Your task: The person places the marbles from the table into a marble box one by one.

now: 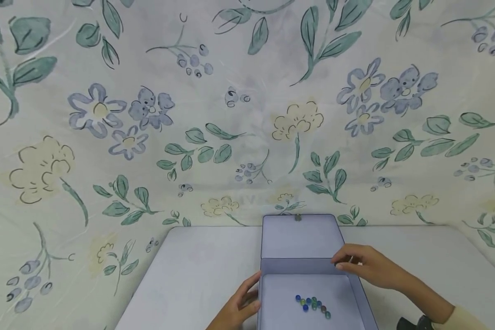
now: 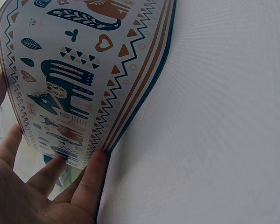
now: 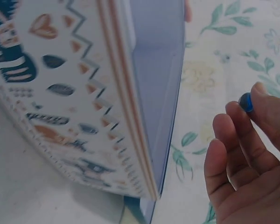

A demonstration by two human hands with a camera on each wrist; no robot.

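Blue marble (image 3: 245, 101) pinched at the tips of the right hand (image 1: 365, 266), middle right of the right wrist view; in the head view the hand sits over the right back corner of the tin box (image 1: 272, 288), lower centre of frame, and the marble itself is too small to tell there. Right hand: grasping the marble between thumb and fingers. A small cluster of marbles (image 1: 312, 305), blue, green and a reddish one, lies on the box floor, lower middle, touching or nearly touching each other. Box lid (image 1: 299, 236) stands open behind, leaning back toward the wall. Left hand (image 1: 237, 309) rests against the left outer wall of the box, lower left of it; left wrist view shows its fingers (image 2: 91, 182) laid fairly straight on the patterned side, not wrapped round anything, so released but steadying. Box sits on a white table (image 1: 198, 266); floral cloth (image 1: 148, 114) fills the upper frame.

Risk, as a judgement: the pinch is only fingertip-deep, so the marble could slip and roll off the table. Dropped from height, it may bounce out or scatter the cluster. The lid could tip shut if the right hand knocks it.
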